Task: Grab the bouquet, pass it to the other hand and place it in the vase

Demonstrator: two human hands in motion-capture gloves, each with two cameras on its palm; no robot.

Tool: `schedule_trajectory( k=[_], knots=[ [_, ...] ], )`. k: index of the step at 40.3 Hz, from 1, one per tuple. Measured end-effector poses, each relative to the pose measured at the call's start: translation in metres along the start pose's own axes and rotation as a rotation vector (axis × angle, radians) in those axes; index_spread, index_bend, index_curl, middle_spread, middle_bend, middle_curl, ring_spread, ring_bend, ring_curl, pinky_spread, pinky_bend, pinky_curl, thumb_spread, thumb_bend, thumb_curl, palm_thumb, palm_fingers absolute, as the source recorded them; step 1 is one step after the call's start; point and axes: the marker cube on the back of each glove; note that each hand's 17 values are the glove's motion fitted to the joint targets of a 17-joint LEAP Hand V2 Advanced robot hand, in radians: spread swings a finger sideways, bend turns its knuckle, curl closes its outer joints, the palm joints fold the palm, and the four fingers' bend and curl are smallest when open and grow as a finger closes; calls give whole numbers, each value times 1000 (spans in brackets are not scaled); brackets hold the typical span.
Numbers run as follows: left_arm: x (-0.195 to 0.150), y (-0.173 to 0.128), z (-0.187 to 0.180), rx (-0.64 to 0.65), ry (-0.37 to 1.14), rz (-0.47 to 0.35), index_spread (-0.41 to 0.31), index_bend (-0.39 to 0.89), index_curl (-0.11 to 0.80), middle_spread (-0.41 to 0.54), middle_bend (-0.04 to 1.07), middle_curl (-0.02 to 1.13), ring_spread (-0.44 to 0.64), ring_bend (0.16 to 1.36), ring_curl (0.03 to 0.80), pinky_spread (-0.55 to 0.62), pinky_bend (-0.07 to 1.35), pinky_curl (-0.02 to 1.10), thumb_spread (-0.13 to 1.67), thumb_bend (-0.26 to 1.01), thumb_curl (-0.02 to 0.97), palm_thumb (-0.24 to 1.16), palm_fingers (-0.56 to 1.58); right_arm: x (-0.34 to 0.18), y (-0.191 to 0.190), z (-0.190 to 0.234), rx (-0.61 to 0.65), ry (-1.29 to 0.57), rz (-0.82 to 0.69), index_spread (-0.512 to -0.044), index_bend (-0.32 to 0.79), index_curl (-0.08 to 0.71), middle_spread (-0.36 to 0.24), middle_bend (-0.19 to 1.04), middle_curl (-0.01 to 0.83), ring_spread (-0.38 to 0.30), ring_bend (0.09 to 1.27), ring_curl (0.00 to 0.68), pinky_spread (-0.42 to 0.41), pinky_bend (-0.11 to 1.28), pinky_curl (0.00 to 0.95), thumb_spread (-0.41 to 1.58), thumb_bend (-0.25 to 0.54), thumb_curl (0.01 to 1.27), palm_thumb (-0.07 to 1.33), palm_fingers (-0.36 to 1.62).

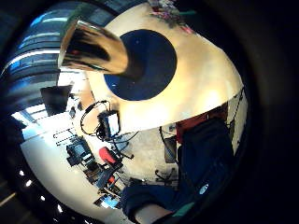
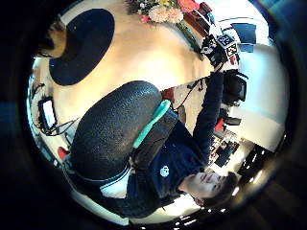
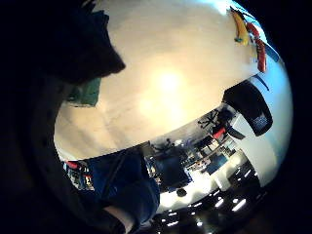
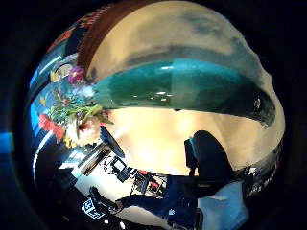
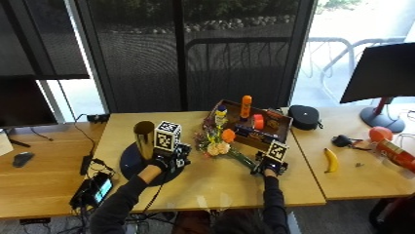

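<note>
Near the table's (image 5: 214,187) middle, a little toward its far edge, the bouquet (image 5: 217,142) lay on its side, blooms toward the vase (image 5: 144,140) and green wrapped stems (image 5: 241,159) trailing toward my right hand (image 5: 270,167). The vase, tall and gold, stood on a dark round mat (image 5: 133,168) close to the table's left edge, with my left hand (image 5: 165,161) just beside its base.

From my right thumb-side palm view, the green stem wrap (image 4: 182,88) filled the space right against the palm, blooms (image 4: 76,120) fanning beyond it. I judged my fingers were round the stems, though I could not see them close, so I cannot tell the grip for certain. Nor could I tell whether my left hand's fingers were spread or curled; its palm views showed only the vase (image 1: 93,46), the mat (image 2: 84,45) and the distant flowers (image 2: 163,9), nothing held.

I reckoned the bunch light but top-heavy, its heads soft and easily crushed, the wrap perhaps slick. The stems looked like the right place to take hold, low on the wrap, well clear of the petals. For the pass, I thought the left hand should take the wrap just above the right, leaving the stem ends free to drop into the vase's narrow mouth. That tall vase seemed tippable if knocked.
</note>
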Motion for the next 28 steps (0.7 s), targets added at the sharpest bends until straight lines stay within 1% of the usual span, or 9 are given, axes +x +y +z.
schedule_trajectory(
  k=[6, 7, 9, 10, 13, 16, 19, 23, 28],
  knots=[
    [6, 2, 1, -4, -14, 10, -13, 141, 260, 206, 185, 321, 298, 639, 275, 337, 455, 336, 1099, -19, 265, 22, 133, -4, -9, 14, -23, 36, -33, -169, 89, 140, -69, 317, 424, -106, 615, 363, 147, 560, 346, 982, 2, 405, 801, 474],
    [6, 2, 1, -3, -14, 11, -13, 138, 260, 206, 185, 321, 298, 640, 276, 337, 455, 336, 1096, -20, 265, 21, 132, -5, -8, 15, -23, 47, -42, -168, 93, 142, -64, 302, 421, -104, 619, 364, 147, 553, 344, 983, -10, 404, 793, 456],
    [7, 1, 2, -1, -14, 11, -14, 140, 262, 206, 184, 322, 298, 639, 276, 337, 454, 336, 1101, -17, 268, 27, 133, -9, -9, 16, -1, 70, -54, -172, 85, 144, -78, 322, 430, -111, 612, 366, 148, 558, 348, 982, -4, 415, 821, 476],
    [7, 0, 3, -3, -13, 11, -14, 140, 262, 206, 184, 322, 298, 639, 276, 337, 454, 337, 1102, -18, 268, 28, 133, -11, -10, 17, 16, 81, -57, -183, 95, 147, -97, 337, 435, -136, 603, 366, 135, 564, 351, 978, 2, 422, 840, 499],
    [7, -1, 6, -11, -11, 10, -14, 143, 266, 206, 183, 322, 298, 637, 276, 337, 452, 337, 1104, -19, 269, 29, 135, -16, -11, 18, 55, 92, -49, -212, 120, 161, -123, 334, 437, -165, 586, 365, 108, 558, 348, 973, 10, 438, 887, 526],
    [7, -1, 8, -18, -6, 9, -14, 143, 268, 206, 185, 324, 298, 635, 276, 337, 450, 337, 1105, -19, 270, 29, 137, -18, -11, 17, 74, 97, -37, -255, 152, 182, -139, 321, 439, -180, 565, 366, 104, 542, 348, 972, 12, 449, 922, 545],
    [7, -1, 10, -30, -2, 9, -14, 142, 269, 206, 184, 325, 298, 634, 276, 337, 448, 338, 1107, -19, 271, 30, 138, -18, -11, 17, 83, 92, -18, -296, 153, 199, -150, 316, 443, -188, 538, 365, 113, 532, 347, 976, 7, 457, 943, 559],
    [7, 0, 10, -39, -4, 10, -14, 141, 271, 206, 184, 327, 298, 633, 277, 338, 447, 338, 1110, -19, 272, 30, 138, -16, -9, 18, 70, 57, -17, -324, 133, 210, -159, 313, 447, -194, 516, 365, 119, 527, 348, 982, -5, 467, 960, 566],
    [6, -2, 10, -34, -5, 8, -14, 142, 275, 205, 185, 327, 299, 629, 277, 338, 444, 339, 1111, -20, 272, 31, 141, -15, -10, 19, 123, -31, 10, -342, 126, 221, -169, 261, 440, -211, 537, 381, 126, 508, 348, 990, -17, 470, 960, 538]
  ],
)
